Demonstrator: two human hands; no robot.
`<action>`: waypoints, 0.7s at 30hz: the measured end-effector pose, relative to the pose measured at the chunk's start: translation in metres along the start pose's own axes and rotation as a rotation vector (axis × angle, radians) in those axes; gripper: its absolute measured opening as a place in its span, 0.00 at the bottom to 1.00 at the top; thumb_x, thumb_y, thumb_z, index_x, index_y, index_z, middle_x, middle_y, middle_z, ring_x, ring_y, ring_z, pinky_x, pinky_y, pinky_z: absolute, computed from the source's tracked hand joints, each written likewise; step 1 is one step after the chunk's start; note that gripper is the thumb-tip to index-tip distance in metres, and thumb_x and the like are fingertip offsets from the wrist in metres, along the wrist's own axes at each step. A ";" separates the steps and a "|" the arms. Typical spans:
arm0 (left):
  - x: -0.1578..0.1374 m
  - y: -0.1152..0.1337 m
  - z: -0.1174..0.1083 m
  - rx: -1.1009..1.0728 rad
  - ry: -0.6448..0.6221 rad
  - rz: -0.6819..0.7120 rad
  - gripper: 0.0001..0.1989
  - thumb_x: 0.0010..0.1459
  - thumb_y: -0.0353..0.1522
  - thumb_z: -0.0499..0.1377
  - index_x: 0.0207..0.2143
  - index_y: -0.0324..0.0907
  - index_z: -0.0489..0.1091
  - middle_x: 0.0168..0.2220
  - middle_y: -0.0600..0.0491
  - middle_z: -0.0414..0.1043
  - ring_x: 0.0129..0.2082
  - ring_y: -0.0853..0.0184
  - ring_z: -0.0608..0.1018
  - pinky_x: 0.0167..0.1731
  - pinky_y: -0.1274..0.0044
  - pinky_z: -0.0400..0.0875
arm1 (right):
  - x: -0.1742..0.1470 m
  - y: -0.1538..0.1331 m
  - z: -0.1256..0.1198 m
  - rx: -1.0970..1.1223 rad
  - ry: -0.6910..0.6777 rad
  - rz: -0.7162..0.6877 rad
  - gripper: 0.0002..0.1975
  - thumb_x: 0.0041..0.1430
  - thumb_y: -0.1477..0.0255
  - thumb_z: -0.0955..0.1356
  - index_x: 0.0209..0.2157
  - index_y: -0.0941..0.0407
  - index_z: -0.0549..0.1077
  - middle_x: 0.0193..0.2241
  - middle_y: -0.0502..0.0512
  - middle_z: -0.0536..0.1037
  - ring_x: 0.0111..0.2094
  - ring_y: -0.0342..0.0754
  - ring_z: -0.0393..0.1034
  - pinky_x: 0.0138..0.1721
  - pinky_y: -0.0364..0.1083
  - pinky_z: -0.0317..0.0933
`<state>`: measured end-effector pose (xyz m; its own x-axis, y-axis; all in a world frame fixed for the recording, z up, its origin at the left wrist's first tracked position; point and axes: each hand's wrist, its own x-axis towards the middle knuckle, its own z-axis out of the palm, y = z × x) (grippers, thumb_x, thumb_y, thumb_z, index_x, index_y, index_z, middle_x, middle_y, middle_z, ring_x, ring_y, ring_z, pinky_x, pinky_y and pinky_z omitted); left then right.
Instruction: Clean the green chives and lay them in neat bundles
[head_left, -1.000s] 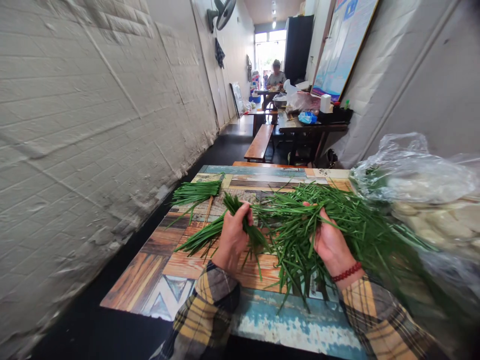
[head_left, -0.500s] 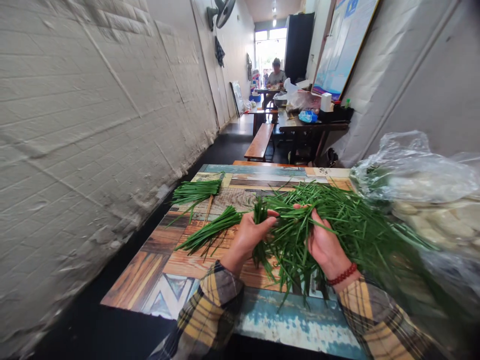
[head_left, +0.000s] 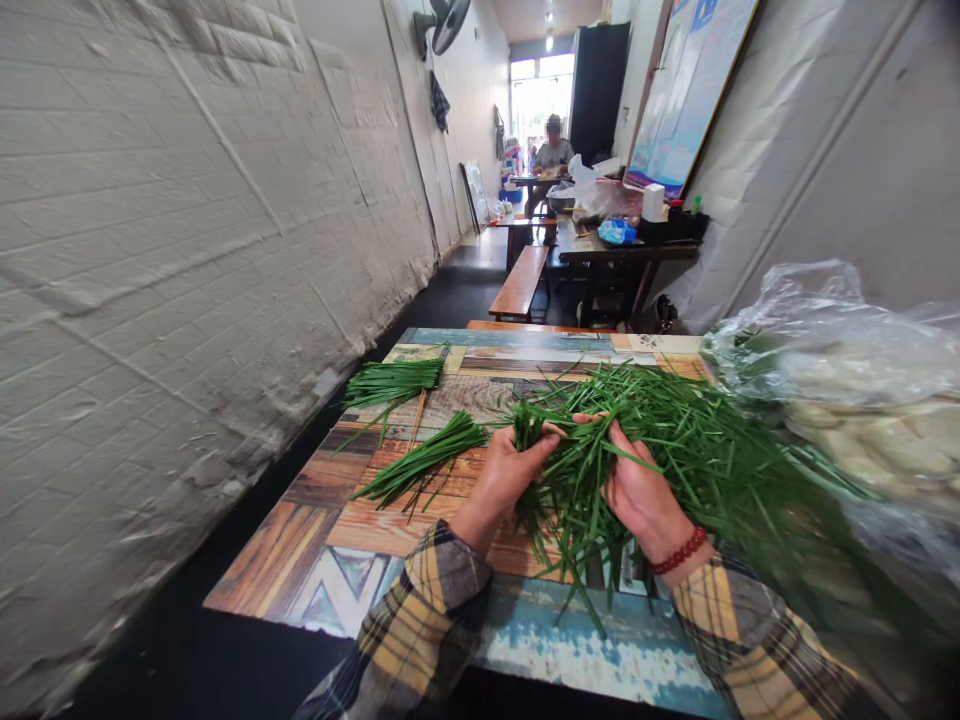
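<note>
My left hand [head_left: 510,475] is closed round a small upright bunch of garlic chives [head_left: 528,425], thumb pressed along its right side. Close to it, my right hand [head_left: 645,495] has its fingers curled about some loose chive stalks that hang down toward the table's front edge. Behind and to the right spreads a large loose heap of chives [head_left: 690,440]. Two neat bundles lie on the left: a nearer bundle [head_left: 420,460] and a farther bundle [head_left: 394,382]. Stalks partly hide the fingertips of my right hand.
The table [head_left: 337,500] has a patchwork wood pattern. A clear plastic bag [head_left: 847,340] with pale contents stands at its right. Beyond are a bench [head_left: 520,283], another table [head_left: 637,252] with bags and boxes, and a seated person [head_left: 553,152]. A brick wall [head_left: 187,250] runs along the left.
My right hand has shifted slightly left, toward my left hand, with its stalks. My left hand has moved a little to the right, still holding its bunch.
</note>
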<state>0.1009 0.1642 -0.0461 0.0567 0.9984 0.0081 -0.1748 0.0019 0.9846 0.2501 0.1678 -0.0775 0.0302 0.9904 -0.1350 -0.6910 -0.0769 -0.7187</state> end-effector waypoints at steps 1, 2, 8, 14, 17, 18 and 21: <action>0.001 -0.001 -0.001 -0.025 0.011 -0.005 0.15 0.43 0.39 0.67 0.29 0.36 0.75 0.18 0.58 0.65 0.18 0.76 0.62 0.20 0.80 0.56 | 0.001 0.000 -0.001 0.001 -0.002 0.005 0.14 0.47 0.62 0.74 0.34 0.55 0.78 0.35 0.51 0.82 0.40 0.49 0.76 0.42 0.47 0.71; 0.002 -0.001 -0.003 -0.060 0.022 -0.004 0.15 0.43 0.39 0.67 0.30 0.37 0.74 0.16 0.60 0.62 0.16 0.77 0.59 0.19 0.81 0.53 | 0.003 -0.001 -0.002 0.001 -0.002 0.011 0.14 0.47 0.61 0.74 0.34 0.55 0.78 0.35 0.51 0.82 0.40 0.49 0.76 0.42 0.46 0.71; 0.007 0.010 -0.019 -0.328 0.087 0.072 0.09 0.47 0.34 0.64 0.28 0.39 0.68 0.17 0.62 0.59 0.16 0.78 0.61 0.19 0.82 0.57 | 0.014 -0.015 -0.017 0.021 0.084 -0.019 0.13 0.49 0.61 0.73 0.34 0.55 0.79 0.33 0.49 0.82 0.33 0.45 0.76 0.39 0.43 0.72; 0.009 0.023 -0.035 -0.582 0.152 0.023 0.07 0.46 0.32 0.60 0.28 0.41 0.65 0.30 0.54 0.73 0.30 0.68 0.76 0.35 0.74 0.70 | 0.017 -0.020 -0.022 0.050 0.095 -0.004 0.11 0.51 0.62 0.72 0.35 0.53 0.78 0.32 0.47 0.82 0.31 0.44 0.76 0.36 0.43 0.72; 0.008 0.022 -0.032 -0.523 0.074 -0.005 0.07 0.47 0.31 0.60 0.29 0.41 0.65 0.21 0.59 0.65 0.18 0.76 0.66 0.22 0.80 0.65 | 0.017 -0.018 -0.022 0.046 0.083 0.003 0.12 0.52 0.62 0.72 0.35 0.54 0.79 0.32 0.48 0.82 0.29 0.44 0.76 0.36 0.43 0.72; 0.007 0.021 -0.030 -0.466 0.038 -0.012 0.07 0.48 0.32 0.61 0.30 0.41 0.65 0.18 0.62 0.60 0.15 0.78 0.61 0.19 0.82 0.60 | 0.017 -0.017 -0.023 0.047 0.081 0.003 0.12 0.52 0.62 0.72 0.36 0.54 0.79 0.32 0.48 0.82 0.28 0.44 0.76 0.36 0.43 0.72; 0.004 0.013 -0.019 -0.209 -0.030 -0.038 0.10 0.48 0.34 0.64 0.32 0.39 0.70 0.16 0.64 0.53 0.13 0.80 0.55 0.15 0.83 0.51 | 0.018 -0.016 -0.023 0.066 0.081 0.009 0.11 0.53 0.62 0.71 0.35 0.53 0.79 0.31 0.47 0.82 0.26 0.42 0.75 0.36 0.43 0.72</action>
<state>0.0805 0.1691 -0.0363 0.0959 0.9952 -0.0199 -0.3716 0.0543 0.9268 0.2779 0.1839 -0.0843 0.0802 0.9769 -0.1979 -0.7374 -0.0755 -0.6713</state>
